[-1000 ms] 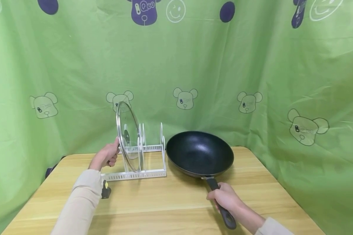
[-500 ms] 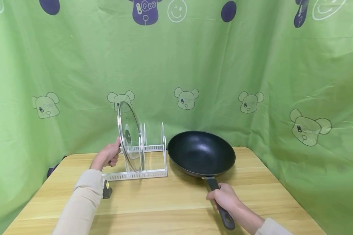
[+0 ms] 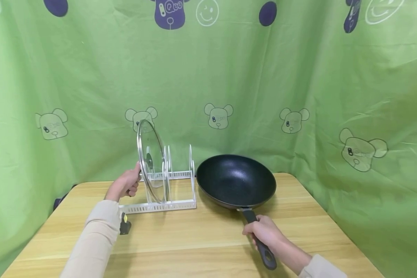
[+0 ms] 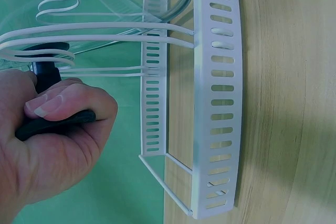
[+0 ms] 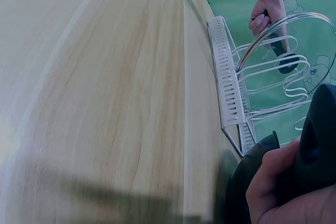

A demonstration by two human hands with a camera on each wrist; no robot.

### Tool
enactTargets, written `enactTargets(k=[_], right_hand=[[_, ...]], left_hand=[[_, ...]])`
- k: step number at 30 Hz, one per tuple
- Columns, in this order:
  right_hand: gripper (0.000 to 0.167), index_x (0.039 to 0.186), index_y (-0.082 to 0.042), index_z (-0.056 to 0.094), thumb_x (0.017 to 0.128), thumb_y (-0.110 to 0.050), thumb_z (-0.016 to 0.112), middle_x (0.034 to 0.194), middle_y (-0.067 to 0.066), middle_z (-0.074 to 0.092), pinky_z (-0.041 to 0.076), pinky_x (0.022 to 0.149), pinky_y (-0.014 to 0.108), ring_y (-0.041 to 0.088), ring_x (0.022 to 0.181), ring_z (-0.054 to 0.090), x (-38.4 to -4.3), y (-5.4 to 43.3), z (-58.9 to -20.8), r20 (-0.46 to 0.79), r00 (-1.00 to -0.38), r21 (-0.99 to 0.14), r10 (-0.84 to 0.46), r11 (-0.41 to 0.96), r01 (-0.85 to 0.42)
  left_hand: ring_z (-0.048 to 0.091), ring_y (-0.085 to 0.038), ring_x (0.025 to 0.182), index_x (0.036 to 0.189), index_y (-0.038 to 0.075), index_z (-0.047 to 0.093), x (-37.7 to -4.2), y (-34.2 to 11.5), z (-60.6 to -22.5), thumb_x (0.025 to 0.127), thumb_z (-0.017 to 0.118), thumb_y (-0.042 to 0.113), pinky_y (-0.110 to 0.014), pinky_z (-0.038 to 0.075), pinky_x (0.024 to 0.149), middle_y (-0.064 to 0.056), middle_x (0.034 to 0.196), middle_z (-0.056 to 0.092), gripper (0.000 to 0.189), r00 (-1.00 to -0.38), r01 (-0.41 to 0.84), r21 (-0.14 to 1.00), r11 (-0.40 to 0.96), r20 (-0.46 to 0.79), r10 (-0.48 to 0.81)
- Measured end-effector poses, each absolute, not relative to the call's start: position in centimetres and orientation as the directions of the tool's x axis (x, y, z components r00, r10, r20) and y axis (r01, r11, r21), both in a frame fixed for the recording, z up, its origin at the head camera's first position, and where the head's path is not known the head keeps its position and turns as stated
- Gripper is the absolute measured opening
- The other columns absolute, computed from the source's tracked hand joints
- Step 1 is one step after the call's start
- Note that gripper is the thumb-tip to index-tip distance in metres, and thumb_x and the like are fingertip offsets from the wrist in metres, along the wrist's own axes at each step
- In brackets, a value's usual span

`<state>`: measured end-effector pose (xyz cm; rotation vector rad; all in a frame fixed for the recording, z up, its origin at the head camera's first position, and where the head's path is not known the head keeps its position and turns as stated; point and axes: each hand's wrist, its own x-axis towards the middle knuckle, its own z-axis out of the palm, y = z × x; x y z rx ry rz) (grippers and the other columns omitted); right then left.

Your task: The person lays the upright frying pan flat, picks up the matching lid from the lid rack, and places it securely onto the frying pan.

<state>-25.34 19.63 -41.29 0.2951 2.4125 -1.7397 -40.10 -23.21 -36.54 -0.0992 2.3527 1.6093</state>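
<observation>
A glass pot lid [image 3: 152, 162] with a metal rim stands on edge, leaning a little left, between the wire dividers of a white rack [image 3: 160, 206]. My left hand [image 3: 126, 183] grips the lid's black knob [image 4: 50, 77], fingers curled around it in the left wrist view. To the right of the rack is a black wok [image 3: 236, 181], its open side up and tilted toward me. My right hand [image 3: 265, 231] holds the wok's long black handle [image 3: 266, 256], which points toward the table's front. In the right wrist view the handle partly hides that hand.
The wooden table [image 3: 180, 247] carries the rack at its back left, close to the wok's rim. A green curtain [image 3: 208, 77] with bear prints hangs behind and at both sides. A dark strapped device [image 3: 125, 225] sits at my left wrist.
</observation>
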Motion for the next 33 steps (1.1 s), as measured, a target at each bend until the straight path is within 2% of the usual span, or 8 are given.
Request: enactTargets(k=[9,16,21,24,33], right_hand=[[0.033,0.111,0.002,0.045,0.09,-0.015,0.063,0.065,0.001,0.05,0.041,0.045,0.024,0.011,0.05,0.044,-25.7,19.8,-41.1,-0.303,-0.953,-0.92,-0.018,0.265,0.288],[0.03,0.096,-0.004,0.049,0.099,-0.033,0.057,0.064,0.0,0.05,0.043,0.044,0.022,0.009,0.048,0.044,-26.3,19.7,-41.2,-0.317,-0.948,-0.914,-0.019,0.273,0.3],[0.039,0.099,-0.004,0.052,0.107,-0.041,0.043,0.067,0.001,0.051,0.044,0.045,0.022,0.01,0.05,0.046,-26.5,19.9,-41.3,-0.33,-0.943,-0.918,-0.049,0.25,0.308],[0.041,0.102,-0.004,0.052,0.109,-0.042,0.036,0.068,0.001,0.051,0.044,0.046,0.022,0.009,0.051,0.046,-26.5,20.0,-41.3,-0.34,-0.938,-0.918,-0.071,0.239,0.315],[0.038,0.096,-0.008,0.053,0.107,-0.04,0.036,0.063,-0.002,0.045,0.04,0.044,0.021,0.008,0.047,0.04,-26.4,19.8,-41.3,-0.361,-0.932,-0.908,-0.032,0.24,0.343]], left_hand=[[0.028,-0.006,0.048,0.07,0.02,0.034,-40.1,-23.4,-36.6,0.103,0.014,0.068,-0.021,0.031,0.049,0.011,0.056,0.028,0.062,-0.955,-0.222,0.904,0.364,-0.277,0.107],[0.028,-0.006,0.048,0.069,0.02,0.034,-40.2,-23.5,-36.4,0.102,0.014,0.069,-0.021,0.031,0.049,0.012,0.055,0.028,0.063,-0.957,-0.215,0.906,0.366,-0.27,0.106],[0.028,-0.006,0.048,0.069,0.02,0.035,-40.2,-23.5,-36.4,0.103,0.015,0.069,-0.021,0.03,0.048,0.012,0.055,0.028,0.062,-0.957,-0.214,0.908,0.36,-0.268,0.108],[0.027,-0.006,0.048,0.071,0.019,0.036,-40.1,-23.4,-36.4,0.103,0.016,0.068,-0.021,0.03,0.048,0.012,0.055,0.029,0.062,-0.958,-0.215,0.913,0.347,-0.266,0.105],[0.027,-0.005,0.047,0.077,0.016,0.038,-39.8,-23.4,-36.8,0.105,0.019,0.065,-0.021,0.03,0.048,0.011,0.056,0.029,0.059,-0.961,-0.202,0.937,0.285,-0.245,0.126]])
